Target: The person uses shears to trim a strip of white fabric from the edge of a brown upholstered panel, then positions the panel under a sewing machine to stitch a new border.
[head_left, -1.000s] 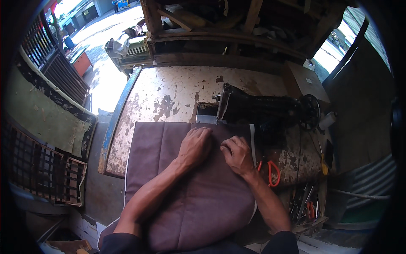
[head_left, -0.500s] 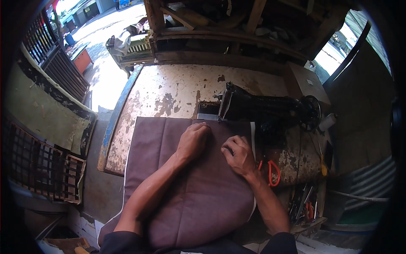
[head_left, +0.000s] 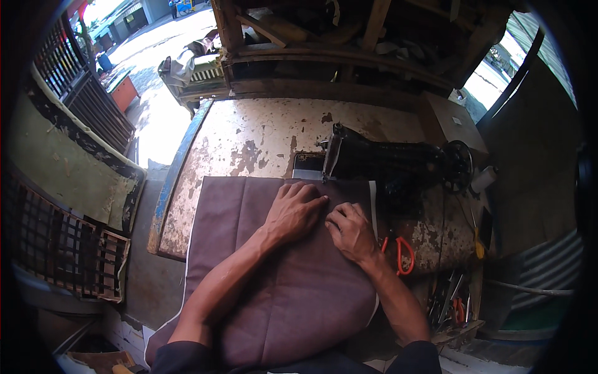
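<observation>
A large brown cloth with white edges spreads from the table down over my lap. Its far edge lies at the needle end of a black sewing machine. My left hand rests palm down on the cloth just short of the needle, fingers bent and slightly apart, thumb toward the right. Beside it my right hand is curled, with thumb and fingers gathered at the cloth surface near its right edge. A fold of cloth seems pinched there, though the fingertips are partly hidden.
Red-handled scissors lie right of my right wrist on the worn table. A white thread spool stands by the handwheel. Tools fill a tray at the lower right. A wooden shelf stands behind the table.
My left hand has slid right toward my right hand, its fingers less tightly curled. My right hand has barely moved. The view has shifted slightly.
</observation>
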Tool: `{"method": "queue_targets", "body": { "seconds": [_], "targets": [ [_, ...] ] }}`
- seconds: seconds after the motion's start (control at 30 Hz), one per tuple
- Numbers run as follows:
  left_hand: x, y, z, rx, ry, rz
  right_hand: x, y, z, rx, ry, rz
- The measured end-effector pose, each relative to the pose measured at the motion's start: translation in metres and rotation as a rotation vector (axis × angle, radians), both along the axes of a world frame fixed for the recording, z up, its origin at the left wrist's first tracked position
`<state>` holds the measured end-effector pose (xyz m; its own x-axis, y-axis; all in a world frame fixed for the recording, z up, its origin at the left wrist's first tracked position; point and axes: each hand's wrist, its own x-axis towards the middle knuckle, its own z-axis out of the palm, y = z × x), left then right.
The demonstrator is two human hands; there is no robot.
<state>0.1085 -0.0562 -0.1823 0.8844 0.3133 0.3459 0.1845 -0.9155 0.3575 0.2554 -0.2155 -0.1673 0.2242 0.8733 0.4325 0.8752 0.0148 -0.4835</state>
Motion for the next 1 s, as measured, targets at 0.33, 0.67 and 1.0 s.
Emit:
{"method": "queue_targets", "body": {
  "seconds": [0.33, 0.67, 1.0],
  "targets": [
    [-0.003, 0.003, 0.002, 0.008, 0.079, 0.016, 0.190, -0.006, 0.171, 0.349, -0.347, -0.847],
    [-0.002, 0.004, 0.006, -0.027, 0.129, 0.017, 0.279, -0.063, 0.117, -0.272, -0.149, -0.787],
    [0.004, 0.007, 0.004, -0.019, 0.086, 0.005, 0.239, -0.091, 0.108, -0.046, 0.165, -1.023]
  ]
}}
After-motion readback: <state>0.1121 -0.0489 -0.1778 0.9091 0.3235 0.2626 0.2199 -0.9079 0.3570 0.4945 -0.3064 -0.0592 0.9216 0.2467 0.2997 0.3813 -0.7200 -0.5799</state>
